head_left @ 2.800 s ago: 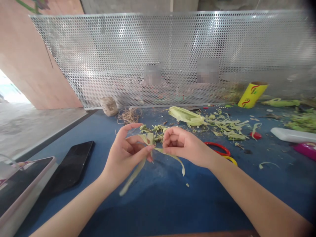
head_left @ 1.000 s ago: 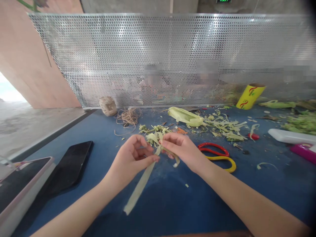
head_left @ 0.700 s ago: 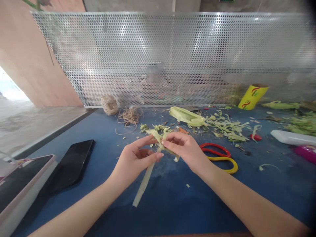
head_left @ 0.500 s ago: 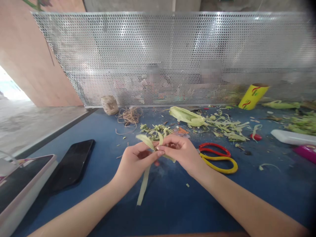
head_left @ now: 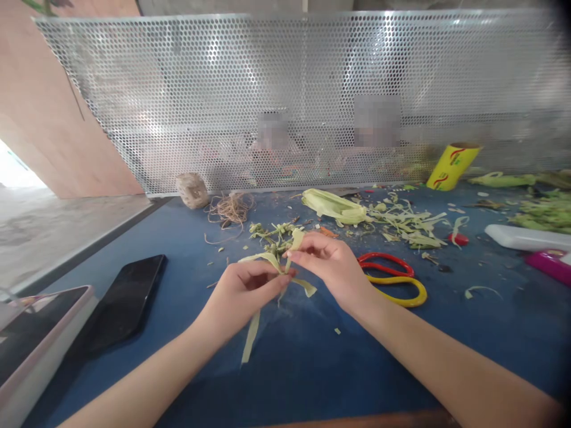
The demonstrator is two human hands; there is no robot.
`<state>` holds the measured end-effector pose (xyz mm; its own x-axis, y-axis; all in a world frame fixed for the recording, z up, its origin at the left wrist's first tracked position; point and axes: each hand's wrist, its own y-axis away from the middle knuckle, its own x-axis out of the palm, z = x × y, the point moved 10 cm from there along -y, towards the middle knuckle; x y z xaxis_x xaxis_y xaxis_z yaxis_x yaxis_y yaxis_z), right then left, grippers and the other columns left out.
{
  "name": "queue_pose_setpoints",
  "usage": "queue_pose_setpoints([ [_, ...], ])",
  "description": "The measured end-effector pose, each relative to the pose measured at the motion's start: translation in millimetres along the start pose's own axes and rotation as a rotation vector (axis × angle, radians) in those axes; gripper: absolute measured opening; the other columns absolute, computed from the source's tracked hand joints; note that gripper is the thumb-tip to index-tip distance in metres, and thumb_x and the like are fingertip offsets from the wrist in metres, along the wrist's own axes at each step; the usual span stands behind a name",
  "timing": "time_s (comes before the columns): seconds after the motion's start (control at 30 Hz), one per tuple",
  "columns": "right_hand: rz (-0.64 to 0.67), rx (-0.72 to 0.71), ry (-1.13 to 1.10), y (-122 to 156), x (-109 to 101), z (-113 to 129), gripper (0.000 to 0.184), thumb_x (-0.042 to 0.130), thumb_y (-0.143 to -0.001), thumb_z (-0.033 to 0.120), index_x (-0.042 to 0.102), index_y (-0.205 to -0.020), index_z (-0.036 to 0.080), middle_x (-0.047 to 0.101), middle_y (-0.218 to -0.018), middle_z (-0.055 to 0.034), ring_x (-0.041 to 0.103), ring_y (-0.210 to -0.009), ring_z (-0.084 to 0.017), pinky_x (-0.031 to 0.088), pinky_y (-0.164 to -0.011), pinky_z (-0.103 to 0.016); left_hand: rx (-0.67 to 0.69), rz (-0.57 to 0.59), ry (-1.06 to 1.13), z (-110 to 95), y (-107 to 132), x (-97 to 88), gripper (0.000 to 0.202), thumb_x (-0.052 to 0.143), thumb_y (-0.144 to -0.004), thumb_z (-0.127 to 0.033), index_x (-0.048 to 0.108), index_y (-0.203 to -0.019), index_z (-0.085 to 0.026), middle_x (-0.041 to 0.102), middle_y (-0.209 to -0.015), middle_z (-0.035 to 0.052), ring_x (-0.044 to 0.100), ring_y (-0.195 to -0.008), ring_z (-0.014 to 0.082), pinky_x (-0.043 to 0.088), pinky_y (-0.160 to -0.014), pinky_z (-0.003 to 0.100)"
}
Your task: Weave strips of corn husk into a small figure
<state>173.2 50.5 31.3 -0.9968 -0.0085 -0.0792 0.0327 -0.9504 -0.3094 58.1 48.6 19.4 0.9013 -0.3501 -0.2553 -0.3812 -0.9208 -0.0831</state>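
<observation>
Between thumb and fingers, my left hand (head_left: 250, 285) pinches a bunch of pale green corn husk strips (head_left: 252, 339) near the middle of the view. One strip hangs down below the fingers and others stick out to the sides. My right hand (head_left: 328, 264) is closed on the upper end of one husk strip (head_left: 298, 239), just right of the left fingers. Red-and-yellow-handled scissors (head_left: 417, 291) lie beside my right wrist, their blades hidden by it. Behind my hands is a small pile of knotted husk pieces (head_left: 279, 232).
A corn husk (head_left: 334, 207) and shredded strips (head_left: 414, 223) lie farther back. Twine (head_left: 231, 209), a pale block (head_left: 191, 190) and a yellow tube (head_left: 454, 166) stand near the perforated metal screen (head_left: 178, 107). At left are a black phone (head_left: 127, 303) and a pink-edged case (head_left: 49, 339).
My right hand has drawn slightly up and away from the left, lifting the end of a strip. More strip ends show between the hands. The view has shifted a little.
</observation>
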Motion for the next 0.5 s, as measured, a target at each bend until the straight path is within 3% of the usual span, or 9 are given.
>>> queue_pose_setpoints([
  [0.1, 0.026, 0.069, -0.104, -1.8, 2.4, -8.7, 0.016, 0.060, -0.070, 0.034, 0.058, -0.065, 0.018, 0.052, -0.060, 0.0024, 0.047, -0.056, -0.009, 0.037, -0.057, -0.024, -0.015, 0.025, 0.018, 1.0, -1.2, 0.0, 0.012, 0.065, -0.067, -0.025, 0.069, -0.075, -0.018, 0.066, -0.073, 0.0008, 0.059, -0.068, 0.0145, 0.047, -0.064, 0.024],
  [0.2, 0.040, 0.078, -0.131, -3.8, 1.3, -10.2, 0.018, 0.059, -0.072, 0.034, 0.056, -0.066, 0.018, 0.047, -0.059, 0.0037, 0.042, -0.053, -0.007, 0.034, -0.053, -0.022, -0.060, -0.032, 0.047, 5.6, -3.0, -8.0, 0.016, 0.066, -0.066, -0.025, 0.068, -0.081, -0.018, 0.066, -0.068, -0.0008, 0.058, -0.060, 0.0126, 0.048, -0.059, 0.023],
  [0.33, 0.084, 0.058, -0.063, -3.4, 3.4, -7.4, 0.020, 0.058, -0.073, 0.038, 0.057, -0.074, 0.017, 0.048, -0.063, 0.0027, 0.042, -0.055, -0.008, 0.035, -0.053, -0.022, -0.026, -0.106, 0.015, 2.1, -4.7, -18.2, 0.011, 0.066, -0.065, -0.025, 0.065, -0.073, -0.017, 0.065, -0.060, -0.0007, 0.060, -0.058, 0.0144, 0.050, -0.058, 0.026],
  [0.5, 0.226, 0.087, 0.083, 3.2, 22.5, -14.0, 0.025, 0.065, -0.066, 0.036, 0.057, -0.083, 0.019, 0.051, -0.067, 0.0031, 0.040, -0.052, -0.007, 0.034, -0.049, -0.020, -0.003, -0.060, -0.103, -1.4, -4.4, -14.8, 0.009, 0.061, -0.068, -0.025, 0.063, -0.065, -0.017, 0.064, -0.058, 0.0002, 0.060, -0.057, 0.0155, 0.048, -0.058, 0.026],
])
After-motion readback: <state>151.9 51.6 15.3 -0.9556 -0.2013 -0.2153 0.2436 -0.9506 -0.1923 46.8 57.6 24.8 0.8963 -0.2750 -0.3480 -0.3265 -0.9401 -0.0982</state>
